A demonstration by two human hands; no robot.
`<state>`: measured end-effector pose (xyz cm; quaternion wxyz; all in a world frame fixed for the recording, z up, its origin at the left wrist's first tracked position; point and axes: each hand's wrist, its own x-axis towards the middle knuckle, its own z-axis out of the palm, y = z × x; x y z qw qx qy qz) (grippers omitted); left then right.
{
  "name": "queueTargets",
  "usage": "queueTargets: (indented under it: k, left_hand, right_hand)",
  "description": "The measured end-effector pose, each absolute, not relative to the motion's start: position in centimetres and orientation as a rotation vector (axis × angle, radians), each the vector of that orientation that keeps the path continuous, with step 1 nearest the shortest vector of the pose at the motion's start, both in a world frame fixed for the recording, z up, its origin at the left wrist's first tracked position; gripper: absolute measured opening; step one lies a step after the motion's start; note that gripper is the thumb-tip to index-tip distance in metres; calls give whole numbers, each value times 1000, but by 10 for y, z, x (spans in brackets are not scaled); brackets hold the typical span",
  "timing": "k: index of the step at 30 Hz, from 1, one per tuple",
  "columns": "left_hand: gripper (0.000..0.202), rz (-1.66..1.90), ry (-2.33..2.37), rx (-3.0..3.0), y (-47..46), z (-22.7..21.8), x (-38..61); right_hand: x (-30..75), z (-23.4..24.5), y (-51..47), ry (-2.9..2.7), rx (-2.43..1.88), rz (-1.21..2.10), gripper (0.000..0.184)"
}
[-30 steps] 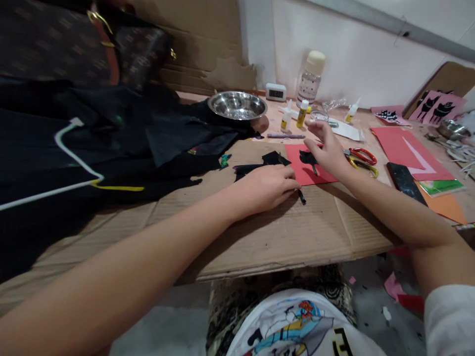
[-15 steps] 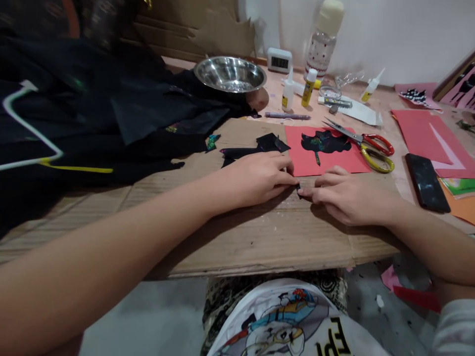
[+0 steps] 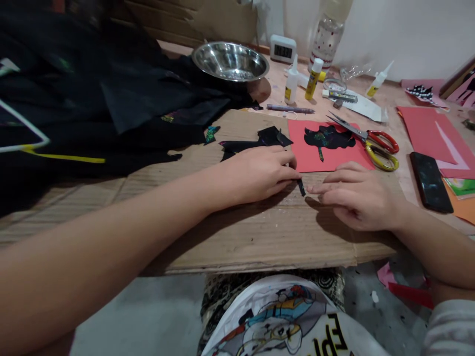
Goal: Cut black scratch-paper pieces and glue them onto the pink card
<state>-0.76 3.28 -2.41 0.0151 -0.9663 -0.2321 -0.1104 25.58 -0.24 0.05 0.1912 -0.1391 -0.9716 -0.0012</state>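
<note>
A small black strip (image 3: pixel 301 188) lies on the cardboard between my hands. My left hand (image 3: pixel 269 170) rests on the cardboard with its fingers bent and close together, the fingertips on the strip's upper end. Just right of the strip, my right hand (image 3: pixel 358 195) is open, its index finger stretched towards the lower end with a small gap; its other fingers are partly curled. Behind the hands, a wavy black cutout (image 3: pixel 330 137) with a shiny stem lies on a red paper card (image 3: pixel 297 160). Black scraps (image 3: pixel 272 137) lie behind my left hand.
Scissors (image 3: pixel 371 138) overlap the red card's right edge. A phone (image 3: pixel 430 183) and red papers (image 3: pixel 423 133) lie at right. Glue bottles (image 3: pixel 292 84), a glue stick (image 3: pixel 314 80) and a steel bowl (image 3: pixel 230 62) stand behind. Black cloth (image 3: pixel 141 104) covers the left side.
My right hand has drawn back to the right, so its index fingertip is off the black strip, which shows more fully. My left hand stays by the strip. The view has shifted slightly.
</note>
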Motion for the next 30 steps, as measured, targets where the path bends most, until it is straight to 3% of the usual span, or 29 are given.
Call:
queueTargets:
  k: [12, 19, 30]
  left_hand:
    - [26, -432, -766, -2998, 32, -30, -6]
    - [35, -333, -653, -2977, 32, -25, -7]
    - [34, -322, -705, -3053, 34, -25, -6]
  right_hand:
    - [258, -6, 10, -2669, -609, 22, 20]
    - [252, -12, 10, -2772, -671, 178, 17]
    - [243, -31, 14, -2705, -473, -101, 23]
